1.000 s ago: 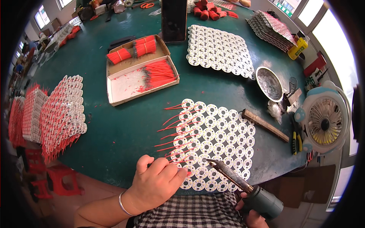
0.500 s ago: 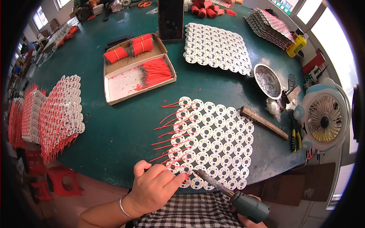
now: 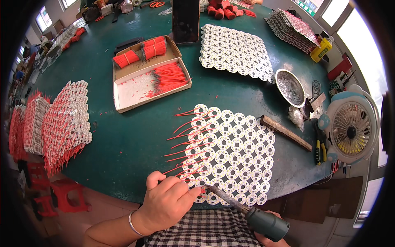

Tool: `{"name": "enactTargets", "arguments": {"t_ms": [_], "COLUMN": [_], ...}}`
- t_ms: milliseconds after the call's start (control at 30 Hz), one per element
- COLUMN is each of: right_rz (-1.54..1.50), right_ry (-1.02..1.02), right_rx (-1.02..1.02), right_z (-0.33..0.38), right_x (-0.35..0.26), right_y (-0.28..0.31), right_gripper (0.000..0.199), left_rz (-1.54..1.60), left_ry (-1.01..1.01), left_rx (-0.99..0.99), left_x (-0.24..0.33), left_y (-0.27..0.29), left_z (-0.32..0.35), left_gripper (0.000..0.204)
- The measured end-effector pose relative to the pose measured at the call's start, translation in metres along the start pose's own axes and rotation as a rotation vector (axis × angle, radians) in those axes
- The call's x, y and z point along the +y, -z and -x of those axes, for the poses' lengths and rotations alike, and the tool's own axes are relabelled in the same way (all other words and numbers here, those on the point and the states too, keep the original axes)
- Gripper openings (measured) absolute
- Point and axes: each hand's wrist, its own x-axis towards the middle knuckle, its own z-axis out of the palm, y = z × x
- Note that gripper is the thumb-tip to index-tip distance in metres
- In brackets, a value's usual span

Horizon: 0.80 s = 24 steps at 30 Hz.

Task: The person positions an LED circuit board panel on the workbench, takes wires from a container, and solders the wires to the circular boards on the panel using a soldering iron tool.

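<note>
Head view. The left hand (image 3: pixel 166 203) is pinched at thumb and forefinger, with red showing at the tips, apparently short lengths of red wire (image 3: pixel 181 158). The right hand (image 3: pixel 265 239), mostly hidden, is wrapped around the handle of a soldering iron (image 3: pixel 228 198).

Governing relation: the iron's long axis slants up and leftward from the right hand, its bent tip just beside the left fingertips, the nearer of the two hands to that tip. Contact between tip and board cannot be confirmed. The sheet of round boards (image 3: pixel 239 158) lies flat on the worktop (image 3: pixel 131 144), its near left corner under the left fingertips, the remainder ahead and rightward.

Count: soldering iron, one; sheet at the hands, one; wires along its left edge, several, overlapping, exact number unconfirmed. Ahead of the left hand: box (image 3: pixel 127 94), one; tied bundles (image 3: pixel 154 47), two; loose pile (image 3: pixel 170 77), one. Ahead of the right hand: bowl (image 3: pixel 277 85), one; wooden bar (image 3: pixel 286 132), one; fan (image 3: pixel 351 131), one.
</note>
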Motion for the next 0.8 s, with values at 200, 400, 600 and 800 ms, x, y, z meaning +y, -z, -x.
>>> {"name": "enactTargets", "arguments": {"t_ms": [200, 400, 600, 800], "right_rz": [-0.565, -0.298, -0.534, -0.573], "right_ry": [-0.121, -0.051, -0.189, -0.284], "right_rx": [0.006, -0.123, -0.156, -0.032], "right_z": [0.015, 0.028, 0.03, 0.024], "right_x": [0.011, 0.031, 0.027, 0.015], "right_y": [0.009, 0.008, 0.012, 0.003], "right_gripper": [0.055, 0.058, 0.058, 0.052], "left_rz": [0.002, -0.037, -0.038, -0.016], "left_ry": [-0.007, -0.008, -0.01, 0.025], "left_rx": [-0.013, 0.053, 0.11, 0.093], "left_x": [0.0, 0.002, 0.008, 0.007], "left_y": [0.002, 0.006, 0.007, 0.003], "left_z": [0.0, 0.004, 0.015, 0.021], "left_gripper": [0.017, 0.015, 0.015, 0.015]}}
